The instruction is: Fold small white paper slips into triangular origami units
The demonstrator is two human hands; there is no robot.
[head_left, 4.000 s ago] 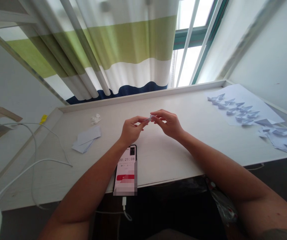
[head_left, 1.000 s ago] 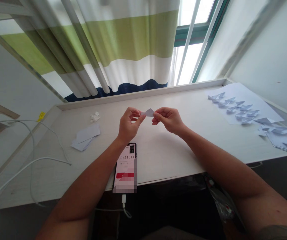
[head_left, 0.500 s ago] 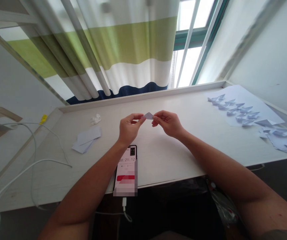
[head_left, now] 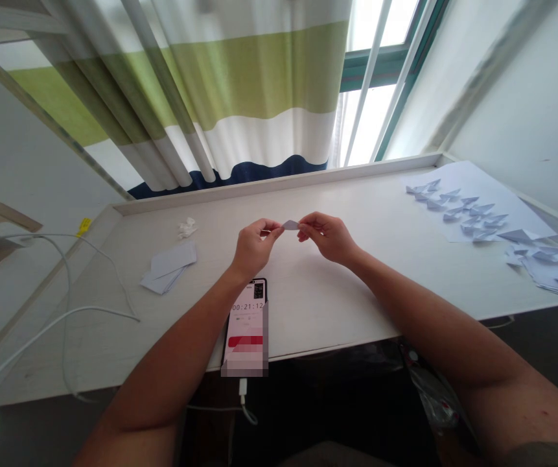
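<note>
A small piece of folded white paper [head_left: 291,225] is held above the middle of the desk, its top coming to a low peak. My left hand [head_left: 255,243] pinches its left end between thumb and fingers. At the opposite end, my right hand [head_left: 325,235] grips the paper the same way. Both hands are closed, and their fingertips cover the paper's ends. Several folded paper boats [head_left: 483,211] stand in rows at the far right, on a sheet of white paper [head_left: 512,194].
Loose paper slips [head_left: 174,259] and a crumpled paper bit [head_left: 187,227] lie on the left of the desk [head_left: 317,311]. A phone [head_left: 245,324] showing a timer lies at the front edge, by my left forearm. White cables [head_left: 65,318] cross the left side.
The peak of the folded paper looks lower and flatter than before. Both hands keep their pinch at almost the same spot; the whole view has shifted slightly.
</note>
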